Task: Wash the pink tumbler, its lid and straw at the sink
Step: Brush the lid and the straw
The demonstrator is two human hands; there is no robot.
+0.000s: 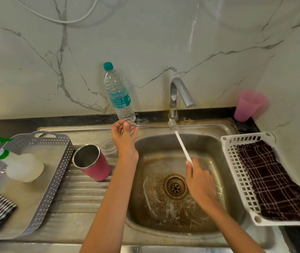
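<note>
The pink tumbler (95, 168) stands mouth up on the drainboard (80, 194), at 9 o'clock from the sink basin (163, 216). The clear lid (107, 147) lies just behind it. The left hand (124, 137), forearm extended, pinches the metal straw (151, 126) and holds it level. At 12 o'clock, below the faucet (180, 92), the bristles of the white straw brush (182, 145) meet the straw's far end. The right hand (199, 181) grips the brush handle.

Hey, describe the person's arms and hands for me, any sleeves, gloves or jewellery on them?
No gloves on the left hand or the right hand, and no rings show on the fingers in view. The left forearm and right forearm are uncovered down to the bottom edge of the picture: no sleeve, watch or bracelet is visible.
</note>
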